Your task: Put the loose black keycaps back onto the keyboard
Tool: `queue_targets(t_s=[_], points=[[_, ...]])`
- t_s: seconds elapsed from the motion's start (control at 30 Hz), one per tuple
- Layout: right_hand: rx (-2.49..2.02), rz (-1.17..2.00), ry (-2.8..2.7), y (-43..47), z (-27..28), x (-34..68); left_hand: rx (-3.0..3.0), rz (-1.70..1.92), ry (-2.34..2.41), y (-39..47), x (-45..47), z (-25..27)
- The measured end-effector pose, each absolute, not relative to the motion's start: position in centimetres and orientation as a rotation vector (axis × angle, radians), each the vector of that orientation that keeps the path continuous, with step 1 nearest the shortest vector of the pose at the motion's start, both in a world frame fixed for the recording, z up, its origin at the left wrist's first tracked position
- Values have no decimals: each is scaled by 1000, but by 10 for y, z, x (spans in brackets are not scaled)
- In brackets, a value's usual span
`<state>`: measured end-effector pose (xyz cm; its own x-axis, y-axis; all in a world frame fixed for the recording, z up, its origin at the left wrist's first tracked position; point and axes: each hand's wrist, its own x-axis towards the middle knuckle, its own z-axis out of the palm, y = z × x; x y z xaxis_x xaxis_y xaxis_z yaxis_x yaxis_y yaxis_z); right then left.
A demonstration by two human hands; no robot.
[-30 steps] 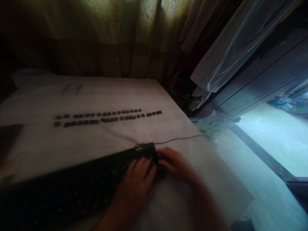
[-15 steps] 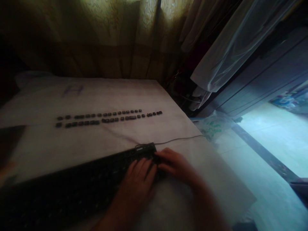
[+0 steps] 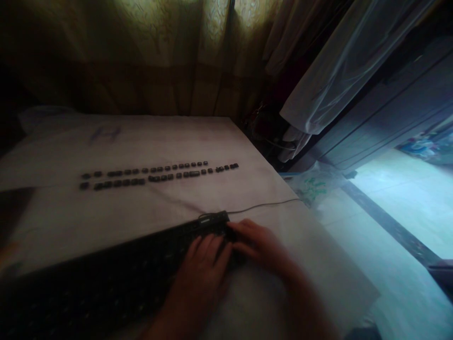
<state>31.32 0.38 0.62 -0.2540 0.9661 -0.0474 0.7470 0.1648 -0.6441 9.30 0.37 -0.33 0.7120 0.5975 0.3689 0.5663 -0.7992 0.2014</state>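
i have the keyboard (image 3: 106, 276) at the near left of the surface (image 3: 170, 137), lying aslant, its right end under the left hand (image 3: 203, 267). from out here i judge that a sideways push at that end could slide it if that hand bears too lightly, and a tug on the cable (image 3: 262, 204) could do the same. the left hand lies palm down, fingers slightly parted, on top; the right hand (image 3: 258, 241) has thumb and forefinger bent in at the right edge, a narrow gap between them. blur and dark keep me from telling whether either grips anything. beyond, well apart, keys (image 3: 194, 174) lie in two rows.
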Motion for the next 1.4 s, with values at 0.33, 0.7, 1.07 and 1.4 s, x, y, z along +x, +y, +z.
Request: queue_targets(t_s=[0.33,0.7,1.07,1.4], points=[[-1624,823,-2116,6,6,314,2800,608,994,4,95,-4],[-1656,698,-2107,8,8,306,2755,594,1004,3,95,-4],[-1741,609,-2150,2,23,308,2840,615,983,1,93,-9],[-1784,498,-2361,8,28,301,2912,634,991,-1,94,-17]])
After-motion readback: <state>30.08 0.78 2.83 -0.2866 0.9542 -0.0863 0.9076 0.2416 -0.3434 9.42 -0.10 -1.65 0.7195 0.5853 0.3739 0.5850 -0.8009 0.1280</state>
